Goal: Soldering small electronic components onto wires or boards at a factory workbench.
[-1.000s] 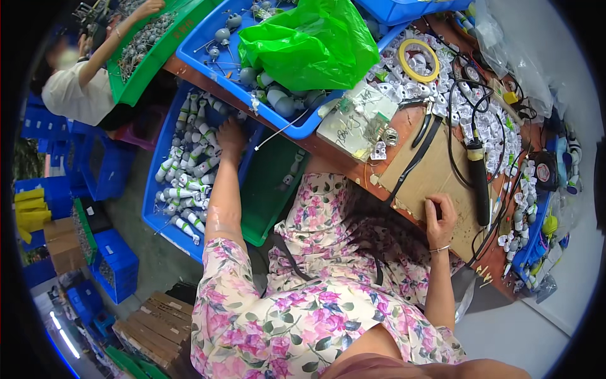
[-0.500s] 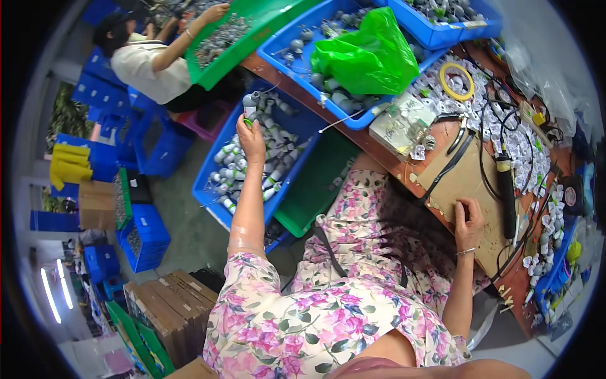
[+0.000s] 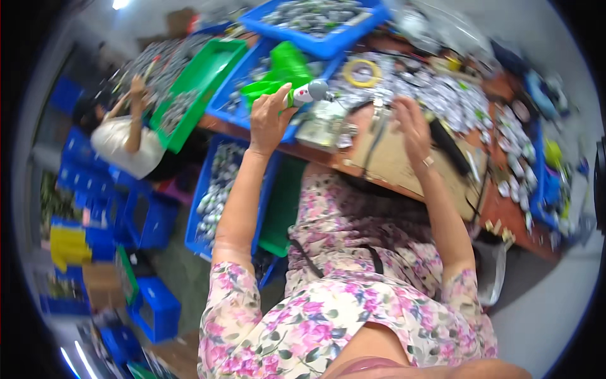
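A cream cloth dress (image 3: 341, 303) printed with pink and purple blossoms and grey-green leaves clothes the person, its patterned sleeves (image 3: 228, 294) ending near the elbows. Two narrow dark straps (image 3: 306, 258) lie on its front; a thin, pale bracelet (image 3: 428, 162) circles the wrist below the right hand (image 3: 411, 126).

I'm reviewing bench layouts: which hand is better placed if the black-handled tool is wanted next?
Probably the right hand: it looks empty and is near the black-handled tool, while the left hand holds a white-and-grey piece farther off.
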A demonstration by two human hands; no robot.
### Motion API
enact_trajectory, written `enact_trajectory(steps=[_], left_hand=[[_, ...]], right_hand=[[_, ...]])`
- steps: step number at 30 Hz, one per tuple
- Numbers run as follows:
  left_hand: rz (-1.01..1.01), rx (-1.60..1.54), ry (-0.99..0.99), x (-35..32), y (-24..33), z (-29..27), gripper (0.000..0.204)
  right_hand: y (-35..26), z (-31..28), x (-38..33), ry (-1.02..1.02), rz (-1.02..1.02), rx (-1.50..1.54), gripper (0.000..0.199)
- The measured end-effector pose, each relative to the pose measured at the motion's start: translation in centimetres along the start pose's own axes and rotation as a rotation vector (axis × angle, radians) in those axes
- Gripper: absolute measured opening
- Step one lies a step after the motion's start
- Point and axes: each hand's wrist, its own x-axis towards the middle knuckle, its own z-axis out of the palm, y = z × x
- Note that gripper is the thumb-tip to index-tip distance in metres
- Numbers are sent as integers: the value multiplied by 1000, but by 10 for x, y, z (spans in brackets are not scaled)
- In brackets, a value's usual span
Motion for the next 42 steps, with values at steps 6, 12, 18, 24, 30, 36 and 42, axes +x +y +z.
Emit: enact_trajectory(steps=[6, 12, 18, 24, 30, 36, 42], left_hand=[[218, -177, -262, 29, 75, 60, 61], [229, -294, -345, 16, 110, 103, 62], [-289, -816, -267, -24, 151, 142, 60], [-415, -976, -576, -49, 175, 145, 37], [-472, -1049, -465, -52, 184, 148, 37], [-444, -1012, -523, -56, 182, 149, 39], [-50, -804, -326, -61, 175, 163, 41]], right_hand=[[-3, -30, -6, -453, 320, 120, 40], [14, -66, -67, -352, 455, 331, 36], [34, -36, -129, 158, 412, 722, 32], [46, -24, -142, 114, 338, 540, 38], [28, -48, -123, 161, 141, -265, 28], [18, -52, -88, 191, 147, -420, 20], [3, -8, -96, 105, -365, -695, 12]])
